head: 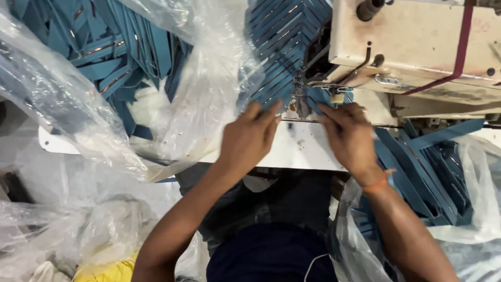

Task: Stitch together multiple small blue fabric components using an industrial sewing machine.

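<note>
While both flat hands, left (250, 137) and right (348, 137), pin blue strip (318, 100), strip runs away under needle.

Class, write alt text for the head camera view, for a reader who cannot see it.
Two bare hands, left hand and right hand, press a blue fabric strip flat under the needle of a cream sewing machine. Clear plastic bags holding more blue strips lie on both sides.

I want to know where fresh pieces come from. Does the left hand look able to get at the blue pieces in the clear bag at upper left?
Probably yes. The left hand rests flat at the sewing machine; the blue pieces lie exposed in the open clear bag, with only loose plastic between.
</note>
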